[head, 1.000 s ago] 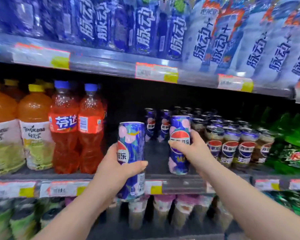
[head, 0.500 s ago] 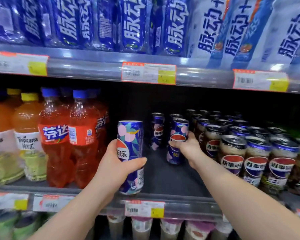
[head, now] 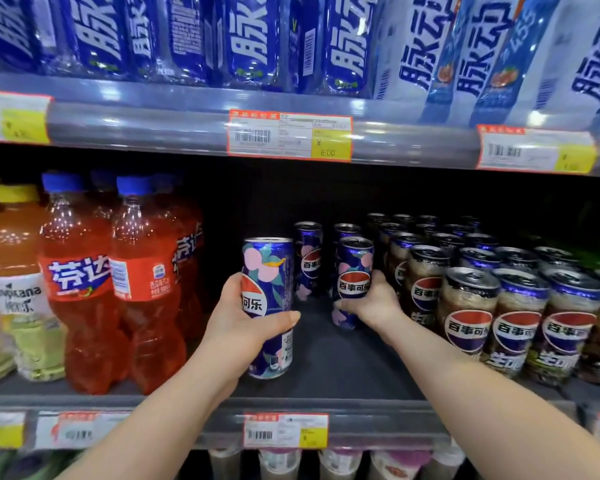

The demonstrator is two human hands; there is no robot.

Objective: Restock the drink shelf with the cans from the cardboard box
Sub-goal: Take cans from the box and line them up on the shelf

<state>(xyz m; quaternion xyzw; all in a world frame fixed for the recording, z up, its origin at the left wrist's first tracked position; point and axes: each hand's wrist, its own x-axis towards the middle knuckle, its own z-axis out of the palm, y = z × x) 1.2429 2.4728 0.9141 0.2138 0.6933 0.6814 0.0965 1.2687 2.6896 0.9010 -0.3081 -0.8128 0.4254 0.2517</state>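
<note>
We see two bare forearms reaching in over the front edge of the drink shelf (head: 343, 372), each of the hands wrapped around a tall, slim blue can printed with pink blossoms and a round red, white and blue logo. The left hand (head: 243, 327) closes around the near can (head: 269, 271), thumb across its front and the fingers hidden behind it; that can stands upright near the front of the dark shelf floor, and we cannot tell whether its base touches the shelf or hangs just above it. The right hand (head: 371, 303) grips the far can (head: 354, 271) from its right side, deeper in, with the fingers curled round the lower half; its base seems to sit on the shelf, though the hand covers part of it. Just behind these two, further matching blue cans (head: 308, 258) stand in the shadow at the back.

To the right of the far can, and just beside the right hand, rows of shorter brown-patterned cans (head: 468, 320) with the same round logo fill the shelf from front to back. To the left of the near can stand orange soda bottles (head: 80, 282) with blue caps, and left of those a juice bottle (head: 14, 271) with a yellow cap. A bare strip of shelf floor lies open between the two held cans and the front rail.

On the shelf above, blue-labelled bottles (head: 250, 39) stand in a row, and a price tag (head: 290, 137) reading 6.00 is clipped to its rail. Another price tag (head: 285, 430) sits on the lower rail, between the two forearms.
</note>
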